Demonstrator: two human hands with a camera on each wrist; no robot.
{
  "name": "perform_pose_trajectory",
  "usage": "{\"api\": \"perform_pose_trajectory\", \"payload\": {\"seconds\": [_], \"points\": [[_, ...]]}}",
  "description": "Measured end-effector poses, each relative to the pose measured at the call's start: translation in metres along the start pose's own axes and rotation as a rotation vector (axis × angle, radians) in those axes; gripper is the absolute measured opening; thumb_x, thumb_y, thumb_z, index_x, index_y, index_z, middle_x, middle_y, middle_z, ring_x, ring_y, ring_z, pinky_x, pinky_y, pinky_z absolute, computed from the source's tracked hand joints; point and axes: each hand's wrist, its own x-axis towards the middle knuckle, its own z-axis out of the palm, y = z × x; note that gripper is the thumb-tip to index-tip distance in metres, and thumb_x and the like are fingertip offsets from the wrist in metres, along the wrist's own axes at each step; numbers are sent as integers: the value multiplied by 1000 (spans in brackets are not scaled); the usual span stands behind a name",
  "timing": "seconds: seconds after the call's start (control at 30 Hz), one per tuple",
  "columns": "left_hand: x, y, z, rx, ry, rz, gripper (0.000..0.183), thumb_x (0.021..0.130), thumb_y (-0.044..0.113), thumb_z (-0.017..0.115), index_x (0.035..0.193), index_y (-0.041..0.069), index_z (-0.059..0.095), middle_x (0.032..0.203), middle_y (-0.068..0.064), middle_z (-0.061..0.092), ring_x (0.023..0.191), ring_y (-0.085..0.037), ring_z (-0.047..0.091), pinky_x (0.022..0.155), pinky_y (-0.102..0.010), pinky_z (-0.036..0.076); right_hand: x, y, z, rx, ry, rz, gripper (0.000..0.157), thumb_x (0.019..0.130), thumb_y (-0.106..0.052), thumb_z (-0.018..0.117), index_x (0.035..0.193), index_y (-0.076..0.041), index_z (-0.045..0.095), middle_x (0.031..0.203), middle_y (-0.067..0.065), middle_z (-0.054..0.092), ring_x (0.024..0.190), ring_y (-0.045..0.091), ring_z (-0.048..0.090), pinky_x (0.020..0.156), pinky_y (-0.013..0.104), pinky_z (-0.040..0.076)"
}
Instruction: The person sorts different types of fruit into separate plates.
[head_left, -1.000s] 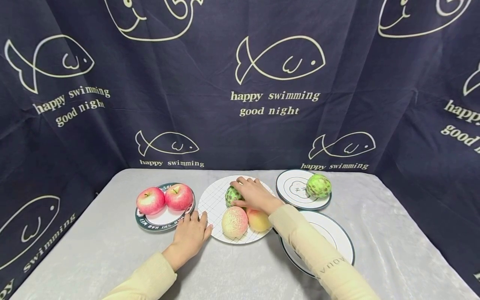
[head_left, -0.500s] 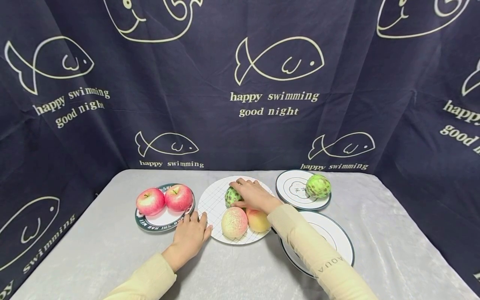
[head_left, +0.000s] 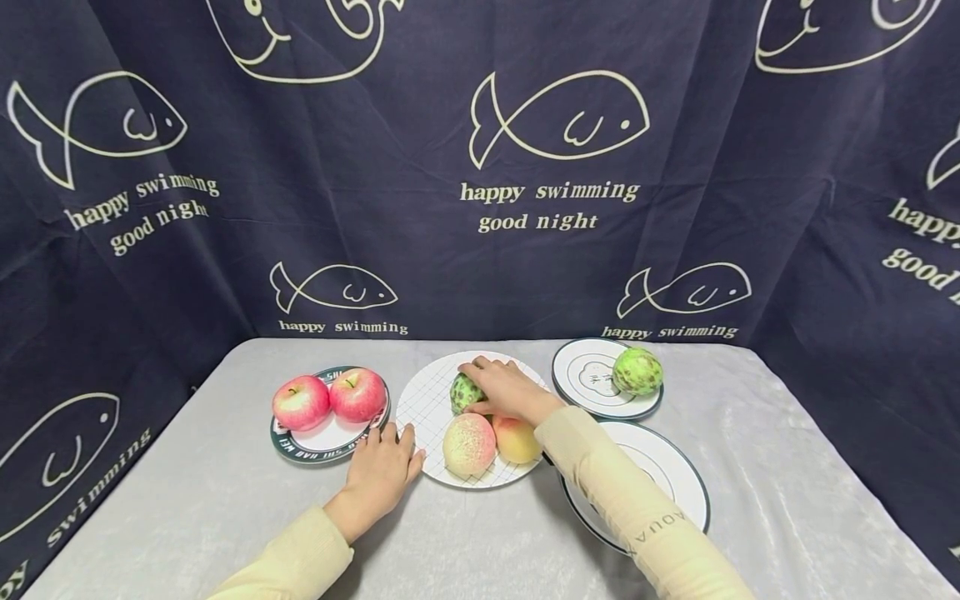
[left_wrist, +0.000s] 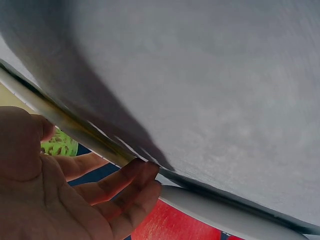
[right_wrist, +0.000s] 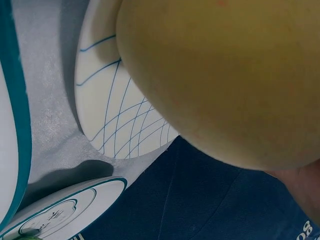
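Note:
In the head view my right hand (head_left: pixel 513 390) grips a green, brown-speckled custard apple (head_left: pixel 465 393) over the round white gridded plate (head_left: pixel 423 408). Fingers lie across its top and the thumb is at its near side; part of the fruit is hidden. Two peaches, one pinkish (head_left: pixel 469 446) and one yellower (head_left: pixel 516 440), sit on the plate in front. A peach (right_wrist: pixel 225 85) fills much of the right wrist view, hiding most of that hand. My left hand (head_left: pixel 381 475) rests on the table between two plates, fingers spread and holding nothing.
Left, a green-rimmed plate (head_left: pixel 315 455) carries two red apples (head_left: pixel 302 402) (head_left: pixel 358 395). Back right, another plate (head_left: pixel 573 387) bears a second custard apple (head_left: pixel 638 372). A bare plate (head_left: pixel 678 475) lies partly under my right sleeve (head_left: pixel 630 492). Dark fabric (head_left: pixel 480 275) hangs behind the table.

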Motion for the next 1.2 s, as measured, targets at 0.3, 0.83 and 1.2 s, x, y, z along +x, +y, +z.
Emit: {"api": "perform_pose_trajectory", "payload": {"seconds": [0.3,0.83,1.2], "points": [[1,0,1,-2,-32,-10,43,90,37,49,117,4,56,99,-17,56,92,-35,54,77,-48,45,1,3,-1,7,6,-6,61,77,-35,71,127,-9,49,120,12,53,104,27,55,89,48,42],[0,0,1,3,7,2,41,89,36,51,114,4,57,95,-16,55,89,-34,54,75,-47,45,3,5,0,-33,33,15,63,75,-36,72,128,-12,48,123,10,51,107,30,53,93,52,39],[0,-1,3,7,5,-1,42,89,37,51,115,4,57,98,-17,56,90,-35,54,76,-47,45,1,7,-4,-44,82,25,67,73,-37,72,130,-12,46,126,10,50,106,31,53,90,48,38]]}}
